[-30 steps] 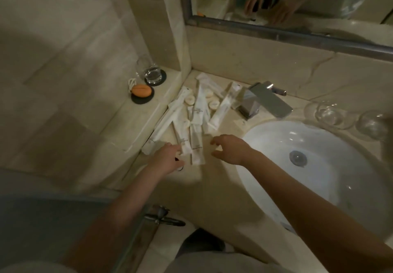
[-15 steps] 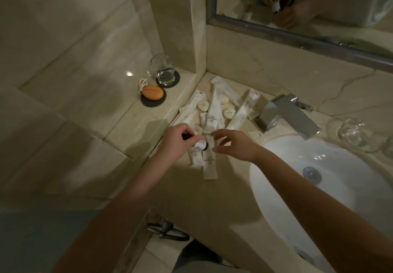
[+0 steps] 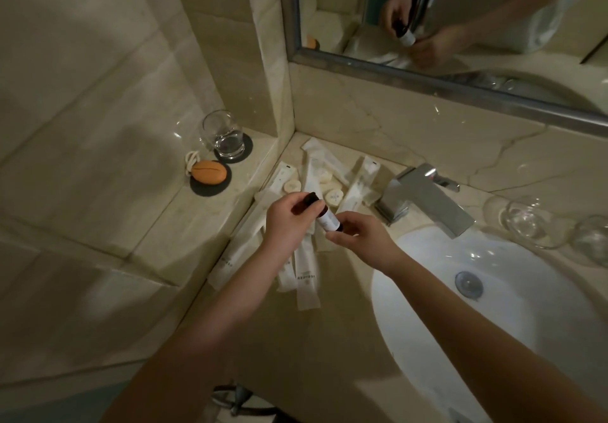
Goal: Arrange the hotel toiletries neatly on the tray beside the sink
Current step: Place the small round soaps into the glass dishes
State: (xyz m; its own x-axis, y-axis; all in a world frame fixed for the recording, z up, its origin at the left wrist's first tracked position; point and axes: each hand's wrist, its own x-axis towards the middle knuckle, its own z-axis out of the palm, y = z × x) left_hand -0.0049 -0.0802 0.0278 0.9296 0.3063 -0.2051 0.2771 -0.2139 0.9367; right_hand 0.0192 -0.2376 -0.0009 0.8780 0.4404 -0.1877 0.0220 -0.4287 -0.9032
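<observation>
A small dark bottle with a white label [image 3: 325, 218] is held above the counter between both hands. My left hand [image 3: 285, 225] grips its dark cap end, and my right hand [image 3: 358, 236] pinches its bottom end. Under the hands, several white toiletry packets [image 3: 306, 277] lie scattered on the marble counter [image 3: 329, 340] left of the sink. Small round wrapped soaps [image 3: 335, 197] lie among the packets near the back corner. No tray is visible.
A white sink basin [image 3: 493, 307] with a chrome faucet [image 3: 424, 198] lies to the right. Glasses [image 3: 526, 221] stand behind the sink. On the left ledge are a glass on a coaster [image 3: 223, 136] and an orange soap [image 3: 209, 172]. A mirror [image 3: 460, 11] hangs above.
My left hand picked the small bottle up from among the packets and lifted it. My right hand moved in and took hold of its other end. The view shifted closer.
</observation>
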